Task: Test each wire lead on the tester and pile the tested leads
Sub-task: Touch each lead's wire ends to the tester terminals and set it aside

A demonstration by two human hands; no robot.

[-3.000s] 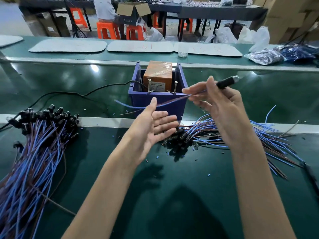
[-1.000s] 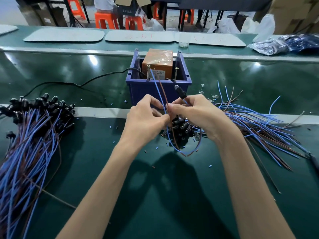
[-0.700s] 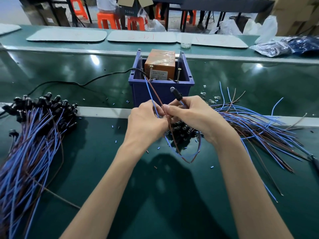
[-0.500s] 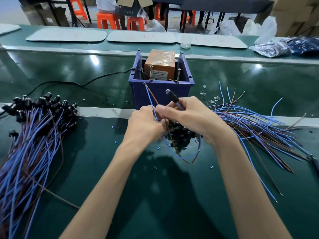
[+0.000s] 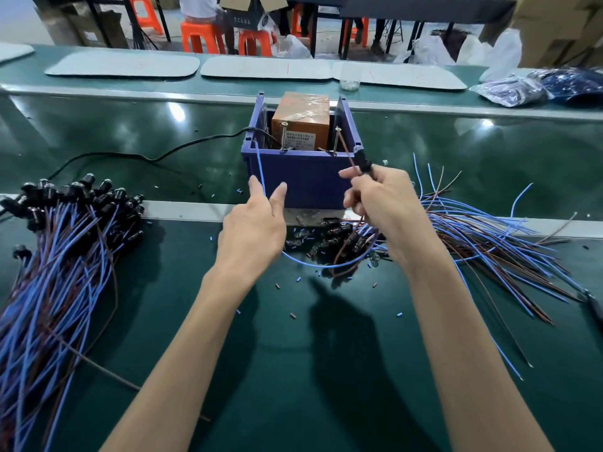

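— While you are pinching the thin blue strand of the two-wire lead between thumb and forefinger of your left hand, its tip is pointing up beside the left corner of the dark-blue plastic bin, short of the left steel screw.

— And your right hand is gripping the brown strand and the stubby black moulded plug, which is sticking up past your fingers. The brown tip is lying by the right screw; touching or not, I cannot tell.

— You are handling something light and floppy, I'd judge: it is sagging in a loop below your hands. Gripping near the tips is giving you the most control.

— That glossy insulation is probably slipping easily. The pile of tested leads is lying at your left, and the tape-wrapped orange tester box is sitting in the bin.
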